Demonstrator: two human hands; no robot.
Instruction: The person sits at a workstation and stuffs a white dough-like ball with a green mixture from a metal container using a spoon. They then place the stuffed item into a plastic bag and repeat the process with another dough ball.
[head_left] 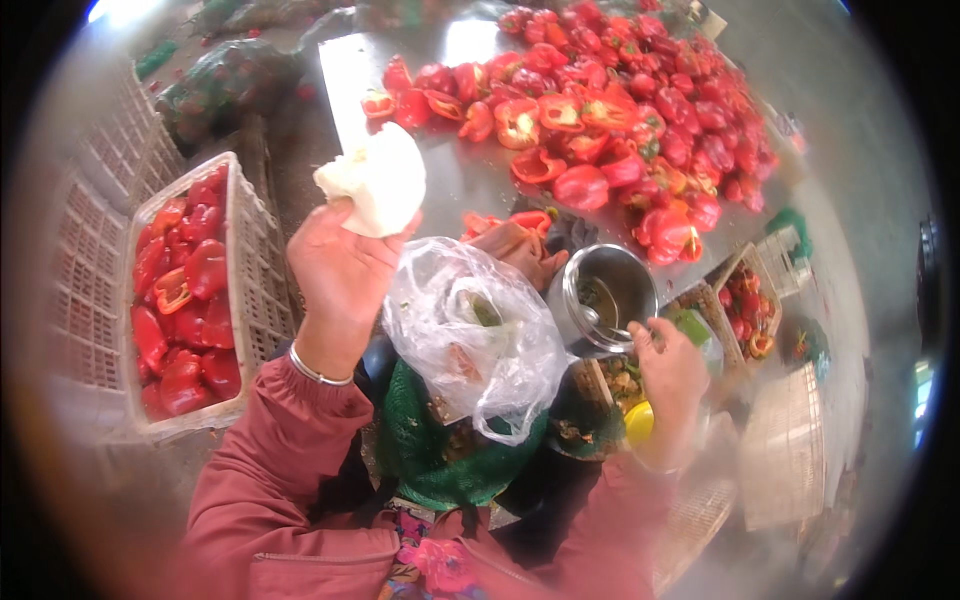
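My left hand (343,262) is raised and closed on a white steamed bun (378,185) with a torn or bitten side. Between thumb and fingers, my right hand (668,365) pinches the handle of a metal spoon (594,316). The spoon's bowl end is inside a round stainless steel food jar (568,300), where some food or liquid shows at the bottom. Left of the jar, a crumpled clear plastic bag (525,375) lies open in front of me; its contents are hard to make out.
A metal table (440,160) bears a large heap of red bell peppers (640,110), some cut open. At left stands a white plastic crate (245,300) full of red peppers. Green netting (430,455) sits under the bag. Another pepper crate (740,295) is at right.
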